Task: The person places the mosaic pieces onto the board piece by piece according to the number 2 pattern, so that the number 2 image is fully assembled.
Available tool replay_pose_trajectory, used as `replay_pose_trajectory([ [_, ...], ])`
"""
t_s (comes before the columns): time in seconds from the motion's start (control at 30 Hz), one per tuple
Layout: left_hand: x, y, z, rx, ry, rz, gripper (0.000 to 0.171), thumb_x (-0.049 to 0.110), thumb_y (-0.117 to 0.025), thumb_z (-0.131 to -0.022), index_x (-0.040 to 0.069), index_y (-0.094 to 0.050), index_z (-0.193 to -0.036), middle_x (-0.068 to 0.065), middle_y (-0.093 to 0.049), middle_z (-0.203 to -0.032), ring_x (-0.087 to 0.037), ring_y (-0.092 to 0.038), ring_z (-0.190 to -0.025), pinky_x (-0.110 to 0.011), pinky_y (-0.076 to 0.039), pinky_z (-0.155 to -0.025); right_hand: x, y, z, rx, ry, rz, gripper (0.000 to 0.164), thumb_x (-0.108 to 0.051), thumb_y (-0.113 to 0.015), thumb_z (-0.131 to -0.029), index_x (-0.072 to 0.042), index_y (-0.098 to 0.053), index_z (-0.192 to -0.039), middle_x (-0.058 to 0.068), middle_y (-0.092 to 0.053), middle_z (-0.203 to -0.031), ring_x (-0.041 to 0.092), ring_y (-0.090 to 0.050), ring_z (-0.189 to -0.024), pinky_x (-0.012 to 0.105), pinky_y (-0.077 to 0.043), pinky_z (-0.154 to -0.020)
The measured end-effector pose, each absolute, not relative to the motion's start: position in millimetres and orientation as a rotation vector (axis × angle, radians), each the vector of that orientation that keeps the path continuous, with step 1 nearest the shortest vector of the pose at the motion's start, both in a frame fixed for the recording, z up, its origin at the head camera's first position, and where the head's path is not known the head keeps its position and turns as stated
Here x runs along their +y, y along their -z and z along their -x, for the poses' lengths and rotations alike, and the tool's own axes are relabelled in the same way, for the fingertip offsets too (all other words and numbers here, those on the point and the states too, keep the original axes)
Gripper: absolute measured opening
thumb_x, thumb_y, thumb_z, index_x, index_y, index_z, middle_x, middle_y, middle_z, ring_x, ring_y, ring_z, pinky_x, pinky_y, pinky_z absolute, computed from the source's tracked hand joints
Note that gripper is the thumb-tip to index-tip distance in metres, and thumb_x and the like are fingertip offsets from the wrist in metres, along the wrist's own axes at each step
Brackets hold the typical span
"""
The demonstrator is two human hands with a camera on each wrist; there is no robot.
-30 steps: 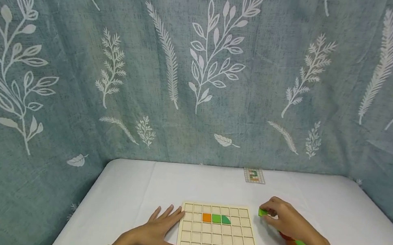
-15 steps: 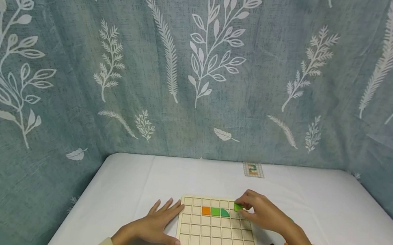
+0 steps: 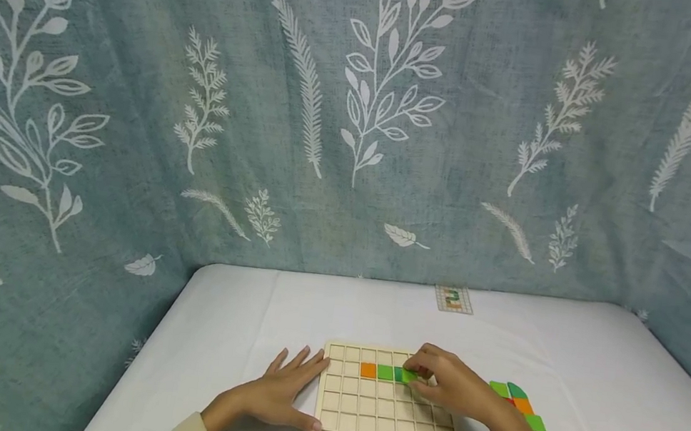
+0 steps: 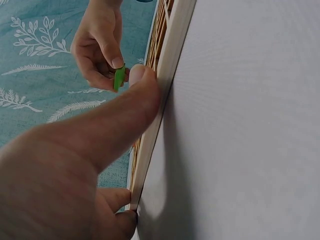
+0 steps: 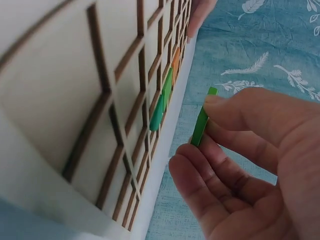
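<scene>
A pale wooden grid board [image 3: 361, 406] lies on the white table. In one of its upper rows sit an orange square tile [image 3: 368, 370], a green square tile [image 3: 385, 372] and a darker green tile with one rounded corner [image 5: 156, 114]. My right hand [image 3: 444, 382] pinches a light green tile [image 5: 202, 122] between thumb and fingers. It holds this tile just over the board, overlapping the darker green one in the head view. My left hand [image 3: 275, 394] is spread at the board's left edge, thumb and fingertips touching the rim.
Several green, orange and red tiles [image 3: 522, 407] lie grouped on the table right of the board. A small card with a coloured grid pattern [image 3: 454, 299] lies at the table's back edge. Behind the table hangs a blue-green curtain [image 3: 330, 127] with white leaves.
My right hand has carried the light green tile leftward from beside the board to over its upper row. The loose tiles on the right now show. My left hand stays at the board's edge.
</scene>
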State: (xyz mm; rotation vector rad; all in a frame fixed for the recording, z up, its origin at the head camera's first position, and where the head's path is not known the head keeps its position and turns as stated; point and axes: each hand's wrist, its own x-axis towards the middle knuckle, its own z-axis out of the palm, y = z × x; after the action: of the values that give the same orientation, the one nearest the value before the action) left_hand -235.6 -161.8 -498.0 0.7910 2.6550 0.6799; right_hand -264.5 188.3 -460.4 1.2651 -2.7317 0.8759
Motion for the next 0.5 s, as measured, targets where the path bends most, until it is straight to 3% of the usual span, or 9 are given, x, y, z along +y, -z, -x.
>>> replay_pose_trajectory([
  [0.5, -164, 501, 237, 2.650, -0.697, -0.792, 0.110, 0.069, -0.069, -0.081, 0.014, -0.018, -0.161, -0.008, -0.009, -0.169, -0.035, -0.002, -0.157, -0.064, 0.008, -0.121, 181, 472, 261, -2.777, -0.915, -1.277, 0.021, -0.015, -0.071, -0.093, -0.006, -0.070, -0.112, -0.001, -0.062, -0.102, 0.001, -0.056, -0.085, 0.021, -0.052, -0.070],
])
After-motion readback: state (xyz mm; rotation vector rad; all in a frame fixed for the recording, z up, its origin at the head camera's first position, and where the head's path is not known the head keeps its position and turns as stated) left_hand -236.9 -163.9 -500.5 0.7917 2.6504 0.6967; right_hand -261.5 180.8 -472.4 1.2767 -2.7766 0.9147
